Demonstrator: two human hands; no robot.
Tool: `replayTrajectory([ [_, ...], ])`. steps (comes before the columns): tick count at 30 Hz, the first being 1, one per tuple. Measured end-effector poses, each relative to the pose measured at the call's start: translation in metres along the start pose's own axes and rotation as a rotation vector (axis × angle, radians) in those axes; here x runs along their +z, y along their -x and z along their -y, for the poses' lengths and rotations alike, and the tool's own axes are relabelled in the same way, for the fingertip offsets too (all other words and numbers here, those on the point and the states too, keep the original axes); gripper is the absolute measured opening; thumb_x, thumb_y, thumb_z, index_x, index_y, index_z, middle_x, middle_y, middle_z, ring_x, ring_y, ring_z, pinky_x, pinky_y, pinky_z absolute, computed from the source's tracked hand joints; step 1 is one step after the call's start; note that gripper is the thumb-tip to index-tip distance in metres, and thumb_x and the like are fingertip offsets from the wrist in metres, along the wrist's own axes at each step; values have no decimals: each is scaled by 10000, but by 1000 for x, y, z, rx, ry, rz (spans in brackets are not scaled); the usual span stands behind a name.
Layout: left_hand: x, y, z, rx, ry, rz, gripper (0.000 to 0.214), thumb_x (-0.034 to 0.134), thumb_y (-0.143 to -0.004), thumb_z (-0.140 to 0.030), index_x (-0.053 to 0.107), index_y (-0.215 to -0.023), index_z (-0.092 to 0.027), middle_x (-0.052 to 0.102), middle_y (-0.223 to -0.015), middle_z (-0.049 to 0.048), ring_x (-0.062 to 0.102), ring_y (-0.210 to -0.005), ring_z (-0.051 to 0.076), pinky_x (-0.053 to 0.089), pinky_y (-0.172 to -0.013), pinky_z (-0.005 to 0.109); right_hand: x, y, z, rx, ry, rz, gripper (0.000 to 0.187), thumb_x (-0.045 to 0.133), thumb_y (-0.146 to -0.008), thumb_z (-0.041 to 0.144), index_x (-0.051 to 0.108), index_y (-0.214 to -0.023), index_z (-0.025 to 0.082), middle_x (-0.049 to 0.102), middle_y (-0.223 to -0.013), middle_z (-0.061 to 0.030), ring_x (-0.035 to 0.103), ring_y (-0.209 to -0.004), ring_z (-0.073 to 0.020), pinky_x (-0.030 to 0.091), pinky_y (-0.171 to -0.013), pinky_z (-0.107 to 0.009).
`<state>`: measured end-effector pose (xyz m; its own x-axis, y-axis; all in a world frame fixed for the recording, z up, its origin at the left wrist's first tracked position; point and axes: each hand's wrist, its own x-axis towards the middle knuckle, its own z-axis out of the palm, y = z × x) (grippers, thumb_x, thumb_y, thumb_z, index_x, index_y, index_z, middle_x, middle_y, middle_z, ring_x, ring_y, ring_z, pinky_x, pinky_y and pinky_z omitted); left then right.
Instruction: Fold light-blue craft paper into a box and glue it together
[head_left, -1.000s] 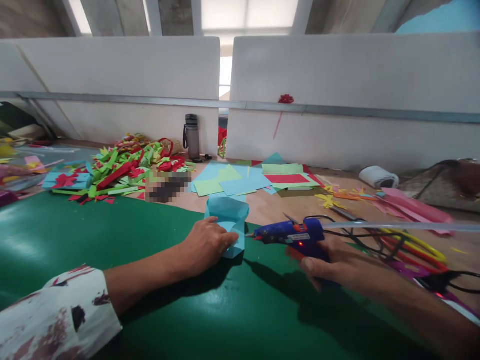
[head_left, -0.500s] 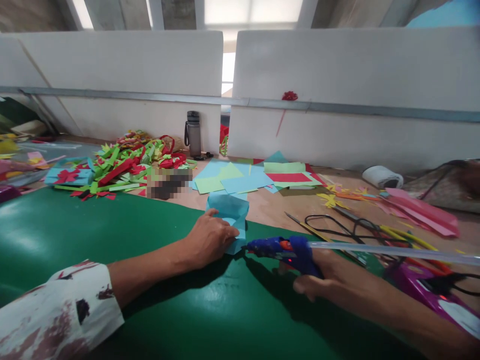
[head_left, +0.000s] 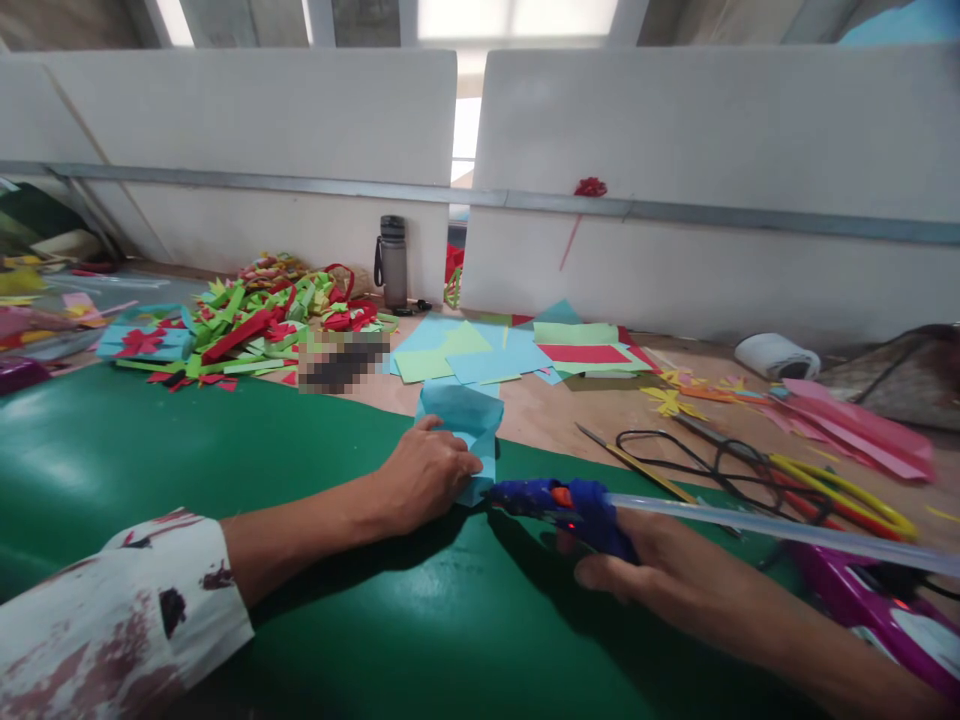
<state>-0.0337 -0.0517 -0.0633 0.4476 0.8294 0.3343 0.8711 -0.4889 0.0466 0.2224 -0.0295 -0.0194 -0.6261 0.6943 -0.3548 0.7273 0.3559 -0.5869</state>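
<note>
My left hand (head_left: 421,475) presses down on a folded light-blue paper piece (head_left: 465,418) lying at the far edge of the green mat (head_left: 187,470), fingers curled over the paper's near corner. My right hand (head_left: 646,570) grips a blue hot glue gun (head_left: 559,500) with a clear glue stick (head_left: 757,525) trailing out of its back. The gun's nozzle touches the lower right corner of the blue paper, right beside my left fingertips.
Scissors with black and yellow handles (head_left: 757,468) lie right of the gun. Blue, green and red paper sheets (head_left: 510,350) sit behind, a heap of cut paper strips (head_left: 262,315) at left, a grey bottle (head_left: 393,262) by white partitions, a white tape roll (head_left: 776,355), pink paper (head_left: 862,425).
My right hand has lowered the glue gun and brought it left until its nozzle meets the blue paper. My left hand has stayed on the paper.
</note>
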Motion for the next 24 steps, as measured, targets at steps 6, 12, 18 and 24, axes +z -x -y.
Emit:
replayTrajectory([
  [6, -1, 0, 0, -10, -7, 40, 208, 473, -796, -110, 655, -732, -185, 607, -629, 5, 542, -617, 144, 353, -797, 366, 1, 2, 3, -62, 68, -22, 246, 484, -823, 455, 574, -867, 231, 604, -810, 10, 530, -711, -161, 382, -602, -239],
  [12, 0, 0, 2, -4, -4, 39, 215, 462, -781, -96, 654, -753, -188, 616, -648, 12, 554, -638, 151, 348, -809, 369, 2, 6, 14, -77, 134, -62, 277, 458, -834, 466, 569, -869, 214, 622, -869, -8, 553, -775, -185, 406, -666, -257],
  [18, 1, 0, 2, 15, -6, 31, 199, 481, -747, -80, 655, -746, -178, 615, -639, 16, 553, -623, 149, 357, -797, 357, 5, 7, 6, -70, 153, -121, 343, 473, -809, 515, 603, -968, 240, 634, -981, -29, 565, -902, -234, 435, -763, -308],
  [24, 3, 1, 3, 18, 0, 1, 204, 469, -766, -90, 651, -747, -181, 613, -633, 13, 550, -614, 145, 361, -801, 368, 8, 9, 7, -31, 212, -155, 338, 452, -805, 519, 613, -912, 241, 653, -915, -27, 594, -820, -226, 461, -706, -311],
])
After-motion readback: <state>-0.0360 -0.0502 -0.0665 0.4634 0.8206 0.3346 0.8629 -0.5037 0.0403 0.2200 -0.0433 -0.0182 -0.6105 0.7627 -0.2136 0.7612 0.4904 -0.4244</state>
